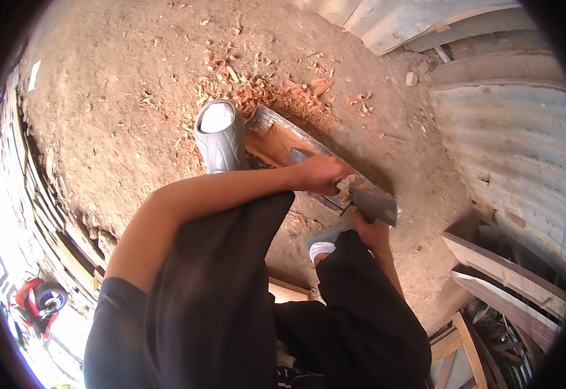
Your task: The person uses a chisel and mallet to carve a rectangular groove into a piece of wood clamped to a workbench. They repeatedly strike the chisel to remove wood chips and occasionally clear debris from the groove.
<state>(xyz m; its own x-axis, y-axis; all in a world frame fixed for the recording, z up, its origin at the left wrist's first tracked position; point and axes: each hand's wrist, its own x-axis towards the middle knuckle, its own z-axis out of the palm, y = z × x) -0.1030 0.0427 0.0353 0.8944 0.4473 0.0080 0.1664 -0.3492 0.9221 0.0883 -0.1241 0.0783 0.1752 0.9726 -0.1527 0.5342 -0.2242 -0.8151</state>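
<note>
My left hand (322,174) is closed around the grip of an adze-like tool, with pale binding at its neck. Its broad grey metal blade (375,206) points right and toward me, above the near end of the wood. Close under the blade is my right hand (369,231), its fingers curled; blade and knee hide what they hold. A long, hollowed wooden piece (273,144) lies slantwise on the ground, reddish inside with a dark, rough edge. My left foot in a grey shoe (221,139) stands beside its far end. A flat grey piece (298,155) shows behind my left hand.
Reddish wood chips (263,91) cover the dirt ground (127,84) around the far end. Corrugated metal sheets (509,129) rise on the right. Boards (509,269) and a wooden frame (469,350) stand near right. A red motorcycle (36,301) is outside at left.
</note>
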